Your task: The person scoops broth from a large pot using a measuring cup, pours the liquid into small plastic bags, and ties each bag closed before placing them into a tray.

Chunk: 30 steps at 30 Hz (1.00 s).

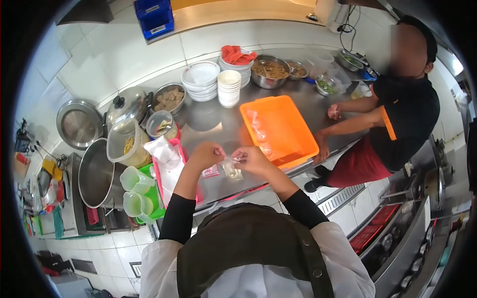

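Observation:
A small clear plastic bag [232,171] with pale contents hangs over the steel counter, near its front edge. My left hand [210,153] pinches the bag's top edge from the left. From the right, my right hand [250,159] closes its fingers on the same top edge. Just left of the bag lies a small packet with red print [210,171]. Beside my left forearm stands a pink tray [180,149] with white plastic bags [166,161] in it. What exactly the small bag contains is too small to make out.
An orange tub [310,141] sits right of my hands. Behind are stacked paper cups [229,89], white bowls [200,77] and a bowl of brown food [271,69]. Measuring jugs [138,203] and a large pot [97,174] stand left. A co-worker [402,109] leans at the right.

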Motion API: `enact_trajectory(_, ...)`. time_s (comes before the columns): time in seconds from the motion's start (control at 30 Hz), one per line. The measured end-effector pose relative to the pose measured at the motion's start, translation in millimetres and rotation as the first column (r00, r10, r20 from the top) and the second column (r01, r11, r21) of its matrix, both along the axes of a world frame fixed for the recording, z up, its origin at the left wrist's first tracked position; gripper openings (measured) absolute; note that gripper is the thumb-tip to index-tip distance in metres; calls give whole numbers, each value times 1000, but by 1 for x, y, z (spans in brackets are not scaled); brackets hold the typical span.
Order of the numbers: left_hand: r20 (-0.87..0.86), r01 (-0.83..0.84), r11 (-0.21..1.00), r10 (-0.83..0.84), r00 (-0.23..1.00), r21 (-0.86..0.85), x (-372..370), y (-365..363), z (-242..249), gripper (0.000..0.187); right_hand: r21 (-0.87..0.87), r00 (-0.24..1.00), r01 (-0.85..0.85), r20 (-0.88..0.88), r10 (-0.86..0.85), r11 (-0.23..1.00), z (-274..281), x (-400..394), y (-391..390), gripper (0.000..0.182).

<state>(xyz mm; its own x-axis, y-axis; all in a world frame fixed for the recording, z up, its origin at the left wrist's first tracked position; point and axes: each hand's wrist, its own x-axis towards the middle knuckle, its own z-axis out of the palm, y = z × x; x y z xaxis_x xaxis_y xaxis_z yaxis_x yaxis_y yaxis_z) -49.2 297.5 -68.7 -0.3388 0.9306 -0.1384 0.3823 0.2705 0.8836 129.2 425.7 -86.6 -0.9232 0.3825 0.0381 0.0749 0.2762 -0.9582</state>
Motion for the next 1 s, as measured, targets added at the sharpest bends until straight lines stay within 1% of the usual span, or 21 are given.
enact_trajectory(0.07,64,-24,1000,22,998,17,0,0,0,8,204,995,-29,-87,48,978,3,1,-2,26)
enact_trajectory(0.17,25,-39,999,39,999,-13,3,1,4,8,411,999,21,-46,-2,911,4,-3,-10,29)
enact_trajectory(0.27,-16,-24,1000,24,1000,-18,3,-1,9,7,523,981,113,-192,-13,845,-6,-5,-10,27)
enact_trajectory(0.37,-63,-5,999,2,998,-48,6,-2,20,8,521,974,106,-224,16,847,-3,-4,-4,22)
enact_trajectory(0.4,-66,-47,998,44,997,-48,9,-1,21,9,414,985,96,-169,-27,905,-3,-4,-6,18)
enact_trajectory(0.47,-79,-129,991,126,989,-40,16,2,25,11,191,995,99,-50,-91,977,-1,-8,-9,11)
enact_trajectory(0.5,-106,-142,990,139,985,-21,19,6,23,11,85,997,67,-37,-64,994,0,-9,-10,11)
enact_trajectory(0.57,-164,-165,986,166,972,22,22,13,17,11,-128,1000,4,-23,-7,992,2,-14,-10,11)
enact_trajectory(0.67,-109,-161,976,177,978,144,24,17,14,18,-258,999,14,-26,-22,966,2,-18,-4,12)
enact_trajectory(0.77,18,-143,989,142,990,46,29,6,58,40,-255,998,68,28,-63,965,19,-17,-5,11)
enact_trajectory(0.8,-134,-64,971,97,986,231,24,3,53,46,-252,998,65,35,-58,966,24,-18,-4,10)
enact_trajectory(0.83,-289,43,917,80,954,396,18,-2,41,53,-248,998,62,42,-54,967,28,-18,-4,10)
enact_trajectory(0.87,-436,172,833,90,895,526,15,-5,28,59,-245,998,60,49,-50,968,33,-18,-4,10)
enact_trajectory(0.97,-241,149,947,-80,967,284,33,-3,-17,62,-233,997,71,59,-59,970,56,-15,-13,10)
enact_trajectory(1.0,-218,119,941,-50,975,317,37,2,-32,58,-138,996,85,49,-79,987,57,-14,-13,10)
